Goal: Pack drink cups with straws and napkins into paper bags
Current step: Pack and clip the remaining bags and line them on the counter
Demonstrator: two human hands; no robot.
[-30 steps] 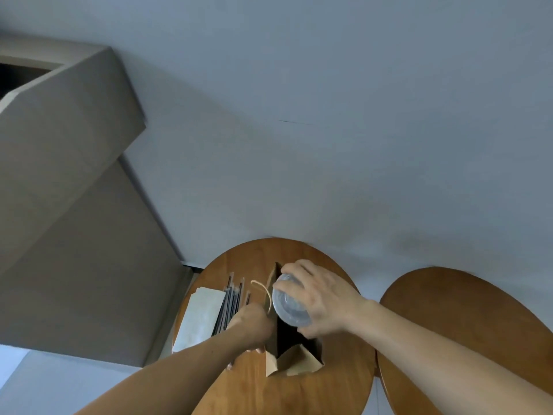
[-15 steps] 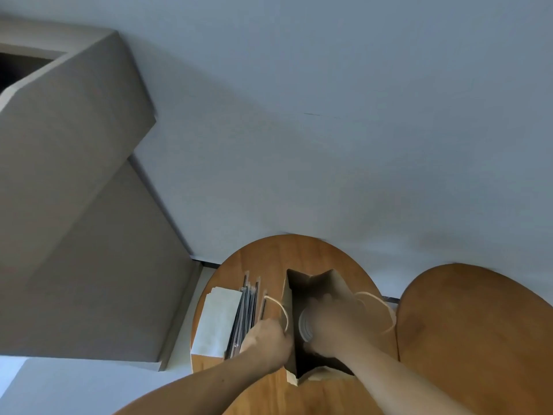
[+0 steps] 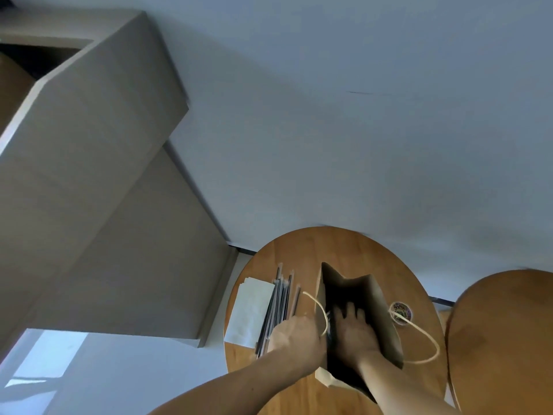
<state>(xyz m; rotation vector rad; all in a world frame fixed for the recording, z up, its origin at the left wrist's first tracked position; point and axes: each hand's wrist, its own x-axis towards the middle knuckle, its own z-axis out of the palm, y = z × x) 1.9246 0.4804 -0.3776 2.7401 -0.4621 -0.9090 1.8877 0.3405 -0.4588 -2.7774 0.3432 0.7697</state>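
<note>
A brown paper bag (image 3: 381, 319) stands open on the round wooden table (image 3: 338, 247). My left hand (image 3: 294, 338) grips the bag's left rim beside its cord handle. My right hand (image 3: 353, 327) reaches deep into the bag with its fingers curled over the drink cup (image 3: 329, 323). Only a sliver of the cup's rim shows at the left of that hand. Black wrapped straws (image 3: 281, 301) lie left of the bag. A stack of white napkins (image 3: 248, 313) lies beside the straws.
A small round tub of coloured rubber bands (image 3: 401, 313) sits right of the bag, near its loose right handle. A second round wooden table (image 3: 502, 339) stands close on the right. A grey cabinet block (image 3: 119, 205) rises at the left.
My right hand has carried the cup from above the bag's mouth down into the bag. The left hand has kept its hold on the bag's left side.
</note>
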